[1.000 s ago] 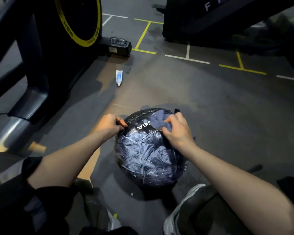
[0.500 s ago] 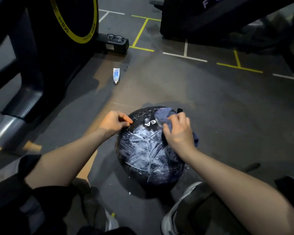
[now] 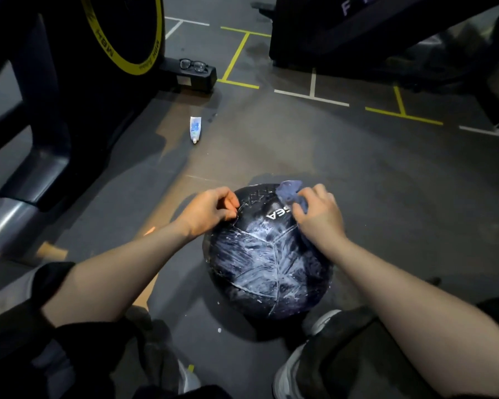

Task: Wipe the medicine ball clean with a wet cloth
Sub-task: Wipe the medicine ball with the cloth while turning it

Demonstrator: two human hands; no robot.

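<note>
Medicine ball, round, black and streaked with white residue, is kept on the grey floor. It is steadied by the curled left hand so the bunched blue cloth, gripped in the right hand, can be pressed against its far top.

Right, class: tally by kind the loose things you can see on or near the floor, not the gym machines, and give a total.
Ball: 1
Cloth: 1
Tube: 1
Glasses: 1
Shoes: 2, one by the ball, one at the bottom edge
Total: 6
</note>
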